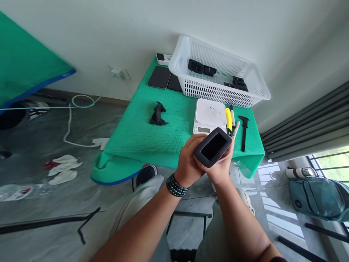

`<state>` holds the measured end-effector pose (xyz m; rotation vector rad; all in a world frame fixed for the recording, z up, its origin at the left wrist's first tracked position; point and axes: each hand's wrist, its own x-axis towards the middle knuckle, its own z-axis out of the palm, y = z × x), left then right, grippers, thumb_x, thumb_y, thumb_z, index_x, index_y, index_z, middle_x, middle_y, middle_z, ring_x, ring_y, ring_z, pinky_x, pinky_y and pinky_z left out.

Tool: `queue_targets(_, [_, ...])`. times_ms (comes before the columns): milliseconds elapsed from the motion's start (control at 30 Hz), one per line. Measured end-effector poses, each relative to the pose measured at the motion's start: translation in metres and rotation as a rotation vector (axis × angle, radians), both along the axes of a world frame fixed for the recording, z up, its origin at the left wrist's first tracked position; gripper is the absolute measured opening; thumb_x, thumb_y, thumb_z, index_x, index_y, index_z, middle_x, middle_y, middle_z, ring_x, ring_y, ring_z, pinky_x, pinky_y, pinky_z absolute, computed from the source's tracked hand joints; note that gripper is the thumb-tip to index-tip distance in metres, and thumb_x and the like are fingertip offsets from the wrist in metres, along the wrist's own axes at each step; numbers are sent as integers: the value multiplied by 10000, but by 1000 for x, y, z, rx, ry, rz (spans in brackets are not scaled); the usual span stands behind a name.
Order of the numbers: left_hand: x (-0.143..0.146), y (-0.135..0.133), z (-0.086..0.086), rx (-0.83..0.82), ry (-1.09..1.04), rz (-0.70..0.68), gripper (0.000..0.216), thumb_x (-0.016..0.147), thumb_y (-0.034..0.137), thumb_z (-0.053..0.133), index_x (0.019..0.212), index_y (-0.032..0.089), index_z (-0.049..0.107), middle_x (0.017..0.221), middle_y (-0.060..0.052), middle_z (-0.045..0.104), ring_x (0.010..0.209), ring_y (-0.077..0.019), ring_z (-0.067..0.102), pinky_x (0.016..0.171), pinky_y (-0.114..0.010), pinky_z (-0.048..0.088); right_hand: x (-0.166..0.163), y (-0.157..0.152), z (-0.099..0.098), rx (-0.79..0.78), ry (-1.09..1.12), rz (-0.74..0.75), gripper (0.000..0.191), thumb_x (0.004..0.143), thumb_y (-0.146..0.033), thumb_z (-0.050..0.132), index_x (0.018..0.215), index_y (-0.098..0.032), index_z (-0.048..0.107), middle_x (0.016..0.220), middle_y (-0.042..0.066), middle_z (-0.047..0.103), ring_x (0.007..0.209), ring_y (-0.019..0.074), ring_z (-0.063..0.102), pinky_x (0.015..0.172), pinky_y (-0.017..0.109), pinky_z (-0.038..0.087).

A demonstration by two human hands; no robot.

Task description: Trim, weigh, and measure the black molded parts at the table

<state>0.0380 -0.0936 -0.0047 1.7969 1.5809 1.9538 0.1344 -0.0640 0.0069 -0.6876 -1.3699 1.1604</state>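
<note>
My left hand and my right hand are both closed on a black rectangular casing with a rounded rim and a deep dark hollow. It is held tilted over the table's front edge. From beside my right hand's fingers a white pen-like tool sticks up; whether the hand grips it I cannot tell. Just beyond the casing stands a white digital scale with dark specks on its plate. To its right lie a yellow-handled cutter, a marker and a black caliper.
A white plastic basket at the back holds several black casings. Left on the green-covered table are a crumpled black cloth, a dark tablet-like slab and a white device. A backpack sits on the floor at right.
</note>
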Motion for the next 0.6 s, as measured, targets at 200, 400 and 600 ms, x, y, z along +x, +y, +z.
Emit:
queue_targets(200, [-4,-12,1,14,45,0,205,866,290,682,1054,208,679,1049,-85,756,900,-217,734,771,-354,633,5,-8,1,74,-30,34,801,519,-486,972,1127,-308,481,1022,9,591,885,226,610,839,441,557])
queue_targets(400, [-1,-24,-4,97,79,120,370,1003,538,492,1094,230,677,1005,-94,753,899,-240,736,779,-394,628,8,-19,2,80,-20,96,832,531,-495,984,1178,-320,491,1057,17,608,928,243,634,900,470,558])
queue_targets(600, [6,-32,-1,188,53,189,463,1047,609,400,1070,232,668,970,-61,742,860,-204,739,755,-354,626,11,-28,6,72,-36,103,851,539,-544,983,1198,-320,492,1075,29,615,923,245,642,898,472,567])
